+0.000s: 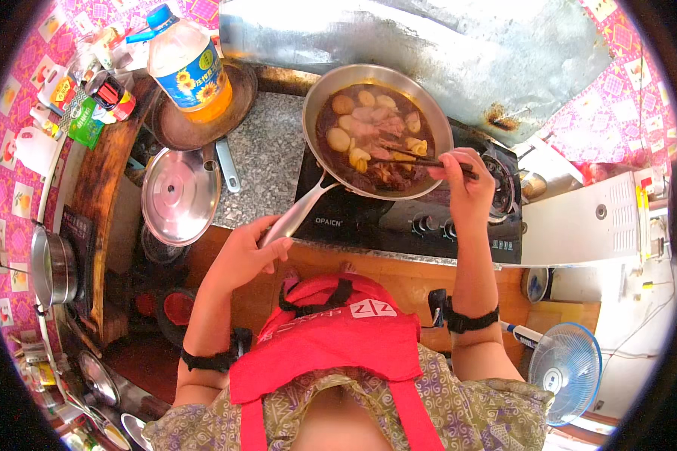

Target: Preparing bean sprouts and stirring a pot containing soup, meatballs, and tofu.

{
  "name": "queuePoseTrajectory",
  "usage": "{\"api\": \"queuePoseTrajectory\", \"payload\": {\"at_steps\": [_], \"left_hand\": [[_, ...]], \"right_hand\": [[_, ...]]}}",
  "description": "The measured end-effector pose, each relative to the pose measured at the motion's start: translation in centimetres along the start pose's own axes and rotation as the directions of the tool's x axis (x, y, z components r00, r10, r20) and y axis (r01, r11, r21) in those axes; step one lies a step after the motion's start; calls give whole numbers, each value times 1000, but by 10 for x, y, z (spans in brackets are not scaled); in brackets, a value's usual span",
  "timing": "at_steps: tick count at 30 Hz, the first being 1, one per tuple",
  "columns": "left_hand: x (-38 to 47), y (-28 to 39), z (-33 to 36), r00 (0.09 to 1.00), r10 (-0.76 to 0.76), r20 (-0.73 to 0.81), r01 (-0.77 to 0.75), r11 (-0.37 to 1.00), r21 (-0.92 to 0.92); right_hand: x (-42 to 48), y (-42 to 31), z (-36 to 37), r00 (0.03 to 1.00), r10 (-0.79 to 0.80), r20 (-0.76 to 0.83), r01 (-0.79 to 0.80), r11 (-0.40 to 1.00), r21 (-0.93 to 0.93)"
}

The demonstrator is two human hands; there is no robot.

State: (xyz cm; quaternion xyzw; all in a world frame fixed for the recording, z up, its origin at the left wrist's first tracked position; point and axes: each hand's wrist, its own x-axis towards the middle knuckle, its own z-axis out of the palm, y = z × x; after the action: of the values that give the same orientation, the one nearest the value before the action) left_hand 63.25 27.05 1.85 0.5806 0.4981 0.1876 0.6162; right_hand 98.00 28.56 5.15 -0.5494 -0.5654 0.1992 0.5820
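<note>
A steel frying pan (312, 121) stands on the left side of the black gas stove. Dark brown broth (330, 115) fills much of it, with several peeled eggs (338, 139), pale meat slices (381, 122) and yellowish folded pieces (359, 159) in it. My left hand (248, 253) is closed around the pan's metal handle (299, 214). Over the pan's right rim, my right hand (467, 183) grips dark chopsticks (414, 160), whose tips reach into the meat. Their far ends are partly hidden by the food.
A sunflower oil bottle (189, 73) stands in a dark wok (242, 101) at the back left. Below it lie a steel lid (181, 197) and a blue-handled utensil (227, 166). A second burner (499, 186) is right of the pan; a blue fan (564, 372) stands lower right.
</note>
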Motion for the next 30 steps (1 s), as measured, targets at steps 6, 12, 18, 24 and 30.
{"api": "queuePoseTrajectory", "payload": {"at_steps": [6,12,18,24,30], "left_hand": [[-2,2,1,1000,-2,-29,2,1000,-13],[-1,3,2,1000,-1,-18,1,1000,-7],[0,0,1,1000,3,-8,-3,1000,-24],[-1,0,0,1000,7,-12,-7,1000,-5],[0,1,2,1000,-8,-16,8,1000,-24]], "right_hand": [[3,-15,-18,988,-19,-152,9,998,-68],[-2,2,-9,999,-45,-8,44,996,-79],[-6,-7,-3,986,165,35,-161,982,-99],[5,-18,-23,981,195,0,-195,981,-9],[7,5,-3,997,76,6,-74,983,-167]]}}
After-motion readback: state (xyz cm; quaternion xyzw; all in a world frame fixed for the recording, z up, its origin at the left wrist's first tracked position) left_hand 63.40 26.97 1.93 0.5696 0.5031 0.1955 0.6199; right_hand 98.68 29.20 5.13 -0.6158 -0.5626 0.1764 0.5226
